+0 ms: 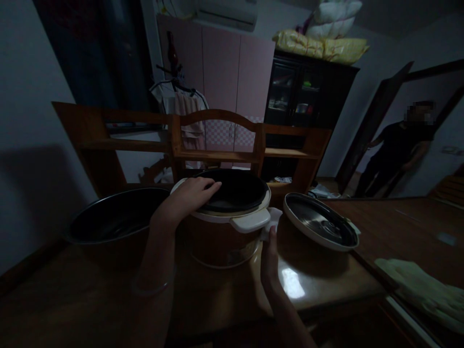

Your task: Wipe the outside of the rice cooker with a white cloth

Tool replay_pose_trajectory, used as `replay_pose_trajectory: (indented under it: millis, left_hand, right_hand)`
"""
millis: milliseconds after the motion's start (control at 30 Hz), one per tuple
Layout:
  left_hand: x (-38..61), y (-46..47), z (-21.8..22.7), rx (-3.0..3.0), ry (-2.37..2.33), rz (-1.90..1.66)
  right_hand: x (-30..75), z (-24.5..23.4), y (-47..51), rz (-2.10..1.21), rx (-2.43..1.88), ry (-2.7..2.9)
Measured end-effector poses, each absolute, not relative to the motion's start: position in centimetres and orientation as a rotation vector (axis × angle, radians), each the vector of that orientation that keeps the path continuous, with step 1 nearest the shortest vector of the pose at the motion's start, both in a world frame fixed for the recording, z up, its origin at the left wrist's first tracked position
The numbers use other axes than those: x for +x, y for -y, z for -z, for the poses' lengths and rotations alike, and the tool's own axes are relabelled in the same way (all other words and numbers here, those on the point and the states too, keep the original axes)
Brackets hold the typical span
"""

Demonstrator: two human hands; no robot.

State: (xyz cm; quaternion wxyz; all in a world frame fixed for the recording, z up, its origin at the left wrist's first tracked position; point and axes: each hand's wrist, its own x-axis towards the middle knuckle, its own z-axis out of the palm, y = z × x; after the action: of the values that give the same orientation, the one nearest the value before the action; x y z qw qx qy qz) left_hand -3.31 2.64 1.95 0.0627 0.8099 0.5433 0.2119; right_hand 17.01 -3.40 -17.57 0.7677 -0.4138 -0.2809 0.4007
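A large rice cooker [217,239] with a brown body, a white rim and a black interior stands uncovered on the wooden table. My left hand [192,195] is laid over its near-left rim, the fingers bent on the edge and partly hidden. At the cooker's right side, below the white handle [252,222], my right hand [270,253] presses a white cloth [272,220], perhaps a tissue, against the body. A wide black pot [119,217] sits to the left. The round lid [321,222] lies to the right, its metal inner face up.
A wooden shelf rack [217,154] runs along the table's back edge. Pale crumpled fabric [420,287] lies at the lower right, by another brown surface [409,222]. A person [395,145] in dark clothes stands near the doorway. The room is dim.
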Motion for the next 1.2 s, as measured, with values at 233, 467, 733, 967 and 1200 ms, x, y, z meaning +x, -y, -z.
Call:
replay_pose_trajectory:
  millis: [233, 467, 733, 967, 1200]
  left_hand:
    - [-3.3, -2.6, -1.9, 2.450, -1.646, -0.653]
    - [-3.3, -2.8, -1.8, 2.460, -1.654, -0.646]
    - [-3.4, -2.5, -2.0, 2.466, -1.616, -0.657]
    - [-4.1, -2.6, -1.8, 2.453, -1.534, -0.691]
    - [-4.2, -2.5, -1.8, 2.433, -1.519, -0.701]
  right_hand:
    - [19.0, 14.8, 0.3, -0.900, -0.810, 0.655]
    - [17.9, 16.9, 1.8, -0.859, -0.804, 0.671]
    - [18.9, 15.6, 0.6, -0.843, -0.790, 0.679]
    - [19.2, 14.7, -0.4, -0.842, -0.796, 0.688]
    - [18.6, 14.5, 0.5, -0.835, -0.801, 0.665]
